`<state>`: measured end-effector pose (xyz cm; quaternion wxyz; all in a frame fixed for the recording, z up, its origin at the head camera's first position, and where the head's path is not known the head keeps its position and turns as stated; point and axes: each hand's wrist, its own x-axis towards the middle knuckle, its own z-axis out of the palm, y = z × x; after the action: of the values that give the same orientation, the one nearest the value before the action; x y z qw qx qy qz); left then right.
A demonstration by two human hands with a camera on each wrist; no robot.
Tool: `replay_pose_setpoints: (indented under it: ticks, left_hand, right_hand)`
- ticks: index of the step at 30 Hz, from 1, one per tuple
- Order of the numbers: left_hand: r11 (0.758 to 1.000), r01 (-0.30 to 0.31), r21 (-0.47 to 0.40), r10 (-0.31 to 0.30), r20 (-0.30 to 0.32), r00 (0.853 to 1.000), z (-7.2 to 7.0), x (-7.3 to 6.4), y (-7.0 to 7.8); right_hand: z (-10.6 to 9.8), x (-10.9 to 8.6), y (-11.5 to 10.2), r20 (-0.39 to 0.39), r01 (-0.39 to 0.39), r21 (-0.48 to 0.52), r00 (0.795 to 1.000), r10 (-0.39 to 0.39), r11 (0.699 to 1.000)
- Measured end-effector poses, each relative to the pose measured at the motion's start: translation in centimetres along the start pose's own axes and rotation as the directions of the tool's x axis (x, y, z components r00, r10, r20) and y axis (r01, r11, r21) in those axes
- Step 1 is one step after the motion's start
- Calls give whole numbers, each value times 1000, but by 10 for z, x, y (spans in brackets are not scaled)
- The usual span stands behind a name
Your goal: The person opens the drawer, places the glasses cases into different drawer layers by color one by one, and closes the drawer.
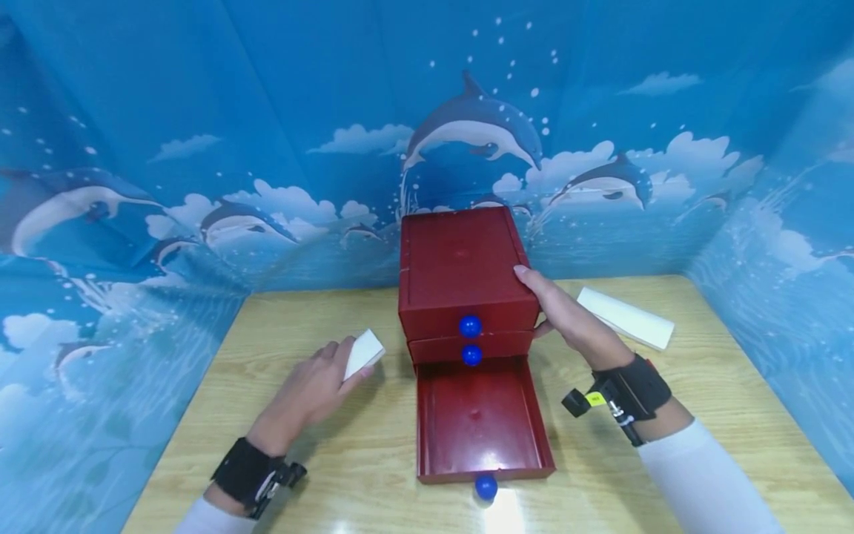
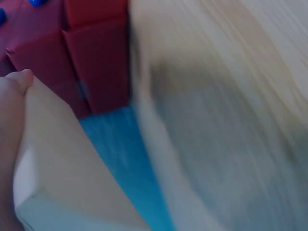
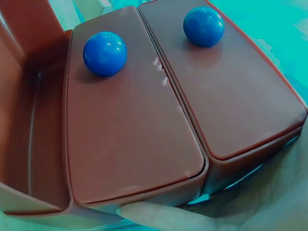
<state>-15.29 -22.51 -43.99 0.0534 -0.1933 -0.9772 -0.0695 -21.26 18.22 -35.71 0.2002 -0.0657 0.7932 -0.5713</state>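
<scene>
A dark red drawer cabinet [image 1: 460,259] stands mid-table, with round blue knobs on its drawers. Its bottom drawer [image 1: 477,419] is pulled out, and nothing lies inside; the two drawers above are closed. To the left of the cabinet, my left hand [image 1: 316,386] holds a white box-shaped block [image 1: 363,354] between thumb and fingers. In the left wrist view the block [image 2: 72,159] shows close up, its long side tilted. My right hand [image 1: 560,311] rests against the cabinet's right side, one fingertip at the top edge. The right wrist view shows a straight finger [image 3: 163,216] along the side.
Another long white block [image 1: 626,319] lies on the wooden table [image 1: 300,482], right of the cabinet and behind my right hand. A blue dolphin-print curtain [image 1: 300,89] surrounds the table at the back and sides. The drawer sticks out toward me.
</scene>
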Motion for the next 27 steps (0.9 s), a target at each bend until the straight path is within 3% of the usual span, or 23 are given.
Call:
replay_pose_setpoints:
  ticks: [9,16,21,27]
  left_hand:
    - [997,-72,-27,73,43,996,-25,-6,38]
    - [986,-150,-66,156,91,984,-35,-8,58]
    - [977,-204,-63,210,115,971,-39,-6,71]
    - [951,-303,-63,310,154,938,-38,-1,94]
  right_hand:
    - [-1,1,-1,-2,5,0,1000,-5,1000]
    - [-1,1,-1,-3,7,-3,1000,-7,1000]
    - [-1,1,-1,-2,9,-6,1000,-9,1000]
    - [0,0,0,-6,13,-6,1000,-13,1000]
